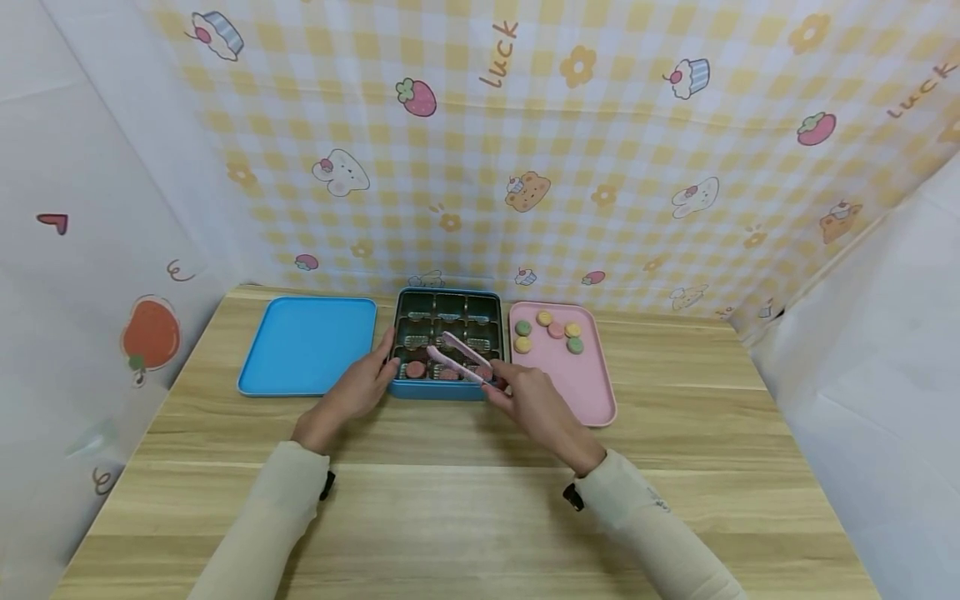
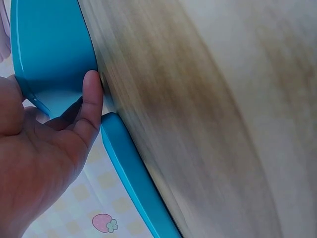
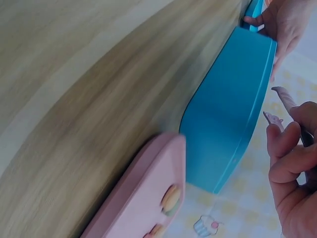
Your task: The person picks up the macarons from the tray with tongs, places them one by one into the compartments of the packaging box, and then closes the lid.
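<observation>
Pink tongs (image 1: 457, 367) hang, arms apart, over the front of the blue box (image 1: 435, 390).
The right hand (image 1: 534, 402), at the box's front right corner, is clamped on the tongs; the left hand (image 1: 362, 383) rests extended fingers against the box's left side. Pink macarons (image 1: 415, 369) sit in the box's front row, though their number is hard to make out. Right of the box, a pink tray (image 1: 577, 383) bears six more; left of it lies a blue tray (image 1: 311, 346).
</observation>
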`<state>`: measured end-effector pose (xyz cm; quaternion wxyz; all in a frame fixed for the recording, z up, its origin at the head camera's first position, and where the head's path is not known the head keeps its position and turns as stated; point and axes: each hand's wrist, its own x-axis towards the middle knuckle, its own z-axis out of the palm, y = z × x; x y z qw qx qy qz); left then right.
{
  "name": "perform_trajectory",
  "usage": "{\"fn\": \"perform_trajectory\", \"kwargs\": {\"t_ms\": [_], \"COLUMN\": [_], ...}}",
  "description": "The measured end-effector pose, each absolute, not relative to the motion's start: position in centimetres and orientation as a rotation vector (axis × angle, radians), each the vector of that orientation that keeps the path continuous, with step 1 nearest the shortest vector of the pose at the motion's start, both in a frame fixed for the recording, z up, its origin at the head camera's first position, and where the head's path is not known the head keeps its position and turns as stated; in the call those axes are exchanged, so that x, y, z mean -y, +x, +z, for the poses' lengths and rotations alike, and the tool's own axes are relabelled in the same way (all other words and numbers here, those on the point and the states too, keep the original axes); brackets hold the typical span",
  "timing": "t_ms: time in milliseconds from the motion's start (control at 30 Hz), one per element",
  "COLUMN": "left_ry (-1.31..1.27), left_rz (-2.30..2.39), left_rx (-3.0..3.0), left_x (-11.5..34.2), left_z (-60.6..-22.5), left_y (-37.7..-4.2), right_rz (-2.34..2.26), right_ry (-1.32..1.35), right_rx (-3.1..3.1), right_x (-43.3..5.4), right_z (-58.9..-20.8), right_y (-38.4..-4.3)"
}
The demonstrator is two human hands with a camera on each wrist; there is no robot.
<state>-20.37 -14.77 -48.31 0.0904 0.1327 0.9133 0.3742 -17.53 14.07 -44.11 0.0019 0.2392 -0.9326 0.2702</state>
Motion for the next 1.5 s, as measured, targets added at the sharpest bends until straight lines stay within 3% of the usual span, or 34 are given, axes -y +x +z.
{"fn": "perform_trajectory", "kwargs": {"t_ms": [900, 1500], "left_ry": [0.371, 0.379], "left_rz": [1.107, 1.120], "left_rx": [-2.683, -2.698], "left_x": [15.0, 14.9], "left_z": [-48.2, -48.3], "left_y": [-20.3, -20.4], "right_rz": [0.683, 0.611], "right_ry": [0.444, 0.168], "right_rx": [2.840, 2.996], "right_x": [-23.2, -26.0], "right_z": [-45.3, -46.7], "right_y": [-20.8, -21.6]}}
